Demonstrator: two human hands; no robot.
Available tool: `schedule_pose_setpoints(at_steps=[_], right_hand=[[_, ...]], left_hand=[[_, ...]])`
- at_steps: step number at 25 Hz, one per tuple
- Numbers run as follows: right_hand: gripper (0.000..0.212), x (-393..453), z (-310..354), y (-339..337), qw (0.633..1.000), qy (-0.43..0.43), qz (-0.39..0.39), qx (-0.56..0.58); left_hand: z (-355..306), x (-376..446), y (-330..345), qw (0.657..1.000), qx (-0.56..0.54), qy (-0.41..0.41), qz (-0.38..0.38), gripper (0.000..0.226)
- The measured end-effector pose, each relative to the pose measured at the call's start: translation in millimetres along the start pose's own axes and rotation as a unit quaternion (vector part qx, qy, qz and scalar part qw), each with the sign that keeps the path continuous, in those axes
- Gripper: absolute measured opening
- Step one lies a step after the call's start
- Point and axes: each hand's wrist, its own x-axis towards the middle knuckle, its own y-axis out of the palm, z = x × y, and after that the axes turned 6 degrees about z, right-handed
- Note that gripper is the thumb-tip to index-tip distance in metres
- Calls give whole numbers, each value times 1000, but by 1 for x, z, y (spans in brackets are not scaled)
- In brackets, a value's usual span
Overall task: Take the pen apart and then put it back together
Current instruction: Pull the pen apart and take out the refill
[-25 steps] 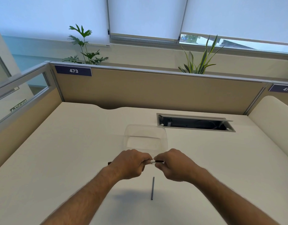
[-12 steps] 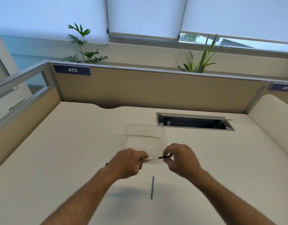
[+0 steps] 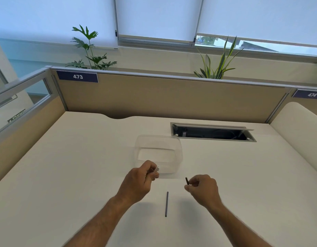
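Since the earlier frame the pen has been pulled into two pieces and the hands drawn apart. Its pale barrel is gripped in the curled left hand; a short dark piece is pinched by the right hand. A thin dark refill lies on the desk between them. Disassembly is judged nearly done; next, the dark piece is probably to be set down beside the refill.

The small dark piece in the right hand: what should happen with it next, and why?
Probably set the small dark piece on the desk beside the thin dark rod. The right hand pinches it free of the clear barrel in the left hand.
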Motion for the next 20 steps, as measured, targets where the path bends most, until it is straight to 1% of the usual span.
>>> schedule_pose_setpoints(at_steps=[2, 7, 13, 16, 18, 19, 20], right_hand=[[6, -3, -9, 10, 999, 18, -4, -41], [20, -7, -28, 29, 994, 42, 18, -100], [21, -8, -40, 36, 995, 59, 28, -78], [26, -9, -37, 34, 997, 38, -13, -71], [25, -12, -28, 33, 998, 19, -52, -32], [24, -14, -21, 34, 998, 22, -53, 28], [24, -17, -13, 35, 991, 44, -28, 123]], left_hand=[[1, -4, 4, 999, -40, -20, -23, 18], [3, -10, 10, 992, -101, -47, -58, 18], [3, -10, 9, 985, -145, -60, -70, 19], [2, -11, 9, 985, -151, -56, -69, 18], [-1, -11, 10, 983, -159, -50, -76, 19], [-3, -11, 12, 981, -167, -47, -82, 19], [-5, -11, 13, 979, -180, -44, -88, 18]])
